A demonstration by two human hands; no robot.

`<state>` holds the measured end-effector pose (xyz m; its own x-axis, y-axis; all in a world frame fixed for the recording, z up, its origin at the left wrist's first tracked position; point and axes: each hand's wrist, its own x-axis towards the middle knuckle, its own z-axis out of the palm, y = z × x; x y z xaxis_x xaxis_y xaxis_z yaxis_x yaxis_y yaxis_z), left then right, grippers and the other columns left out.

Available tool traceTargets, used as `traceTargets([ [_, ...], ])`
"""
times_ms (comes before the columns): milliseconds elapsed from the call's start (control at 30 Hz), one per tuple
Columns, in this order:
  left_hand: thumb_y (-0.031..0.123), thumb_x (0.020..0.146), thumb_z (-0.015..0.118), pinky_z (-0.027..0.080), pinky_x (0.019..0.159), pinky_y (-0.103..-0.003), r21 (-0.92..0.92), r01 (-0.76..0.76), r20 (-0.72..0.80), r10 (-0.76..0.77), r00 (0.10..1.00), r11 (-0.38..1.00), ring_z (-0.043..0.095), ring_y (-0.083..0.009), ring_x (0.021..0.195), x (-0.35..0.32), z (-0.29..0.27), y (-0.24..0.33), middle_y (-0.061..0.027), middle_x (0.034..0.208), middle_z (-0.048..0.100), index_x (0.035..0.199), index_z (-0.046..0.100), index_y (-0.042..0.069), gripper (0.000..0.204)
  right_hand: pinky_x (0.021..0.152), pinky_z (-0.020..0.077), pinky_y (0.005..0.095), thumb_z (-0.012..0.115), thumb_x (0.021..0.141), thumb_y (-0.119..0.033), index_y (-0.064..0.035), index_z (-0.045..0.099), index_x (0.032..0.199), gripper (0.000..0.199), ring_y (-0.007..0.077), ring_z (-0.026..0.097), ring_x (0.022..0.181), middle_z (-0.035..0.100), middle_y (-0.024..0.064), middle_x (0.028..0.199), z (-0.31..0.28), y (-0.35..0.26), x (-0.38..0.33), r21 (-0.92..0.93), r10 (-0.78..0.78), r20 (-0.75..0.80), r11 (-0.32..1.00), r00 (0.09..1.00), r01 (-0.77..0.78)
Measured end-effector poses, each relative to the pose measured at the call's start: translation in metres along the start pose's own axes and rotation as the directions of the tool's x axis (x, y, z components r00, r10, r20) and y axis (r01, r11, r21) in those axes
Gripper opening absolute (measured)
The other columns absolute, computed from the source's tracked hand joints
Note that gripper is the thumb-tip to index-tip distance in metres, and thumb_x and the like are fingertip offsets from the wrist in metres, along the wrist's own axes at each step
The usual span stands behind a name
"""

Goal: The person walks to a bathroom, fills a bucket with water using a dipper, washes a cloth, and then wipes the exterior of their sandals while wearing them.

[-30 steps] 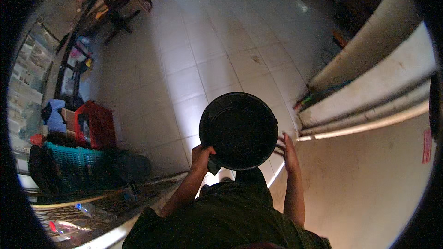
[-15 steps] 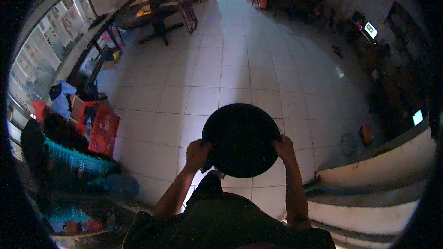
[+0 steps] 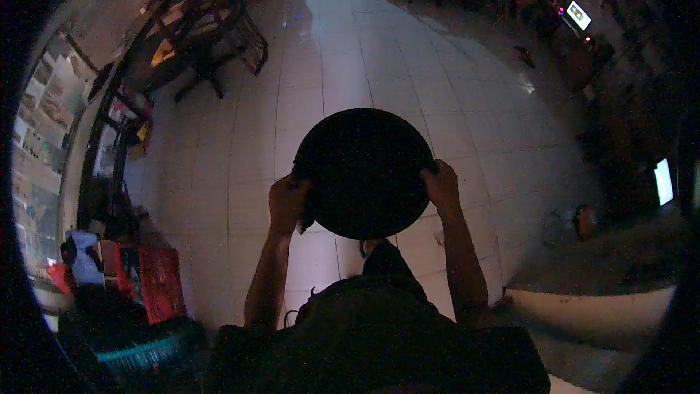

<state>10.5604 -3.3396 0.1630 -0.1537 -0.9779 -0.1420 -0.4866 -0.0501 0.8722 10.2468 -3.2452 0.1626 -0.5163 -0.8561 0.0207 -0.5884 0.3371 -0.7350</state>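
A round black tub-like vessel (image 3: 363,175) is held out in front of my body above the tiled floor. It is too dark to see whether anything lies inside. My left hand (image 3: 289,201) is closed on its left rim, where a small dark flap or cloth hangs just below the fingers. On the opposite side my right hand (image 3: 442,184) grips the rim, thumb toward the inside. Both forearms reach forward, and part of a leg shows below the vessel.
At the left stand a red plastic crate (image 3: 162,284) and a teal basket (image 3: 146,354). Farther off are a dark chair (image 3: 251,44) and a table base (image 3: 204,76). Pale curved steps (image 3: 590,314) rise at the lower right. A lit screen (image 3: 663,182) glows at the right.
The crate, basket and steps have slid lower in view as I move forward. The black vessel and both hands sit higher in the picture, still gripping. The light on the floor is dimmer.
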Motion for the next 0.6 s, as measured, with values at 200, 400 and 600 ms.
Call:
traceTargets([
  [200,0.025,0.076,0.059,0.045,0.064,-0.035,-0.007,0.067,-0.102,-0.067,0.993,0.998,0.060,-0.0219,0.066,0.144,0.040,0.057,-0.0164,0.074,0.064,0.085,0.062,-0.006,0.033,0.074,0.0446,0.0437,0.055,0.077,-0.028,0.0023,0.058,0.089,0.033,0.0373,0.058,0.083,0.060,0.0220,0.087,-0.009,-0.016,0.161,0.004,0.021,0.017,1.000,1.000,-0.021],
  [400,0.024,0.075,0.058,0.045,0.063,-0.036,0.075,0.010,-0.116,-0.001,0.993,0.997,0.060,-0.0252,0.065,0.314,0.041,0.117,-0.0180,0.075,0.063,0.087,0.062,-0.007,0.033,0.076,0.0451,0.0419,0.056,0.076,-0.027,0.0030,0.058,0.091,0.034,0.0365,0.058,0.085,0.061,0.0223,0.089,0.022,-0.059,0.356,-0.013,0.064,0.067,0.998,0.996,-0.063],
  [600,0.023,0.075,0.057,0.046,0.068,-0.036,0.192,0.125,-0.067,-0.114,0.991,0.973,0.061,-0.0267,0.070,0.513,0.077,0.110,-0.0187,0.082,0.064,0.091,0.062,-0.005,0.033,0.076,0.0451,0.0381,0.058,0.071,-0.022,0.0054,0.059,0.093,0.035,0.0322,0.060,0.085,0.062,0.0206,0.090,0.069,-0.057,0.551,-0.045,0.067,0.127,0.997,0.990,-0.062],
])
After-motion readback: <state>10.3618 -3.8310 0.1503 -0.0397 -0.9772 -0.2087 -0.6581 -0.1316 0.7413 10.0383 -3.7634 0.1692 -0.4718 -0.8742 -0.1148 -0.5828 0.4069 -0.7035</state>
